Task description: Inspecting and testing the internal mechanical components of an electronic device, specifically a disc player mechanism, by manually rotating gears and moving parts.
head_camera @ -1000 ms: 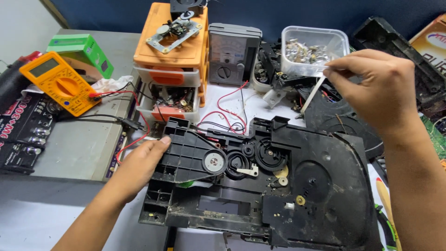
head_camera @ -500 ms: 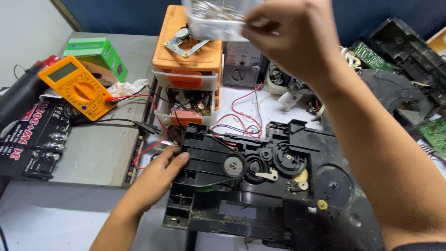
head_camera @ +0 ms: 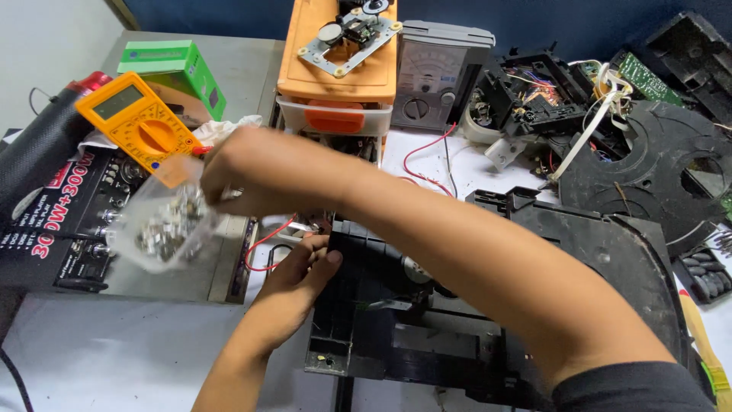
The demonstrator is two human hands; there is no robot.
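While the right arm crosses the desk (head_camera: 114, 366) from its right edge toward its left side, the right hand (head_camera: 252, 172) is closed on the rim of a clear tub (head_camera: 164, 221), pinching it between thumb and fingers. That tub hangs tilted above the grey case (head_camera: 183, 267) near the desk's left edge, just below the orange meter (head_camera: 137, 126), and small metal parts (head_camera: 168, 225) show through its wall, blurred. Lower down, the left hand (head_camera: 301, 275) lies on the left end of the black chassis (head_camera: 595, 259), fingers (head_camera: 324, 267) curled loosely over its edge; whether they truly grasp it I cannot tell. Most of the chassis fills the desk's near right part, much of it hidden under the right forearm. Red wire (head_camera: 263, 244) loops just left of the left hand. Toward the far edge stand an orange drawer box (head_camera: 339, 69) with a small mechanism (head_camera: 351, 34) on top, a grey analog meter (head_camera: 438, 72) beside it, and a green box (head_camera: 171, 65) further left. Black parts and a circuit board (head_camera: 644, 76) crowd the far right corner.
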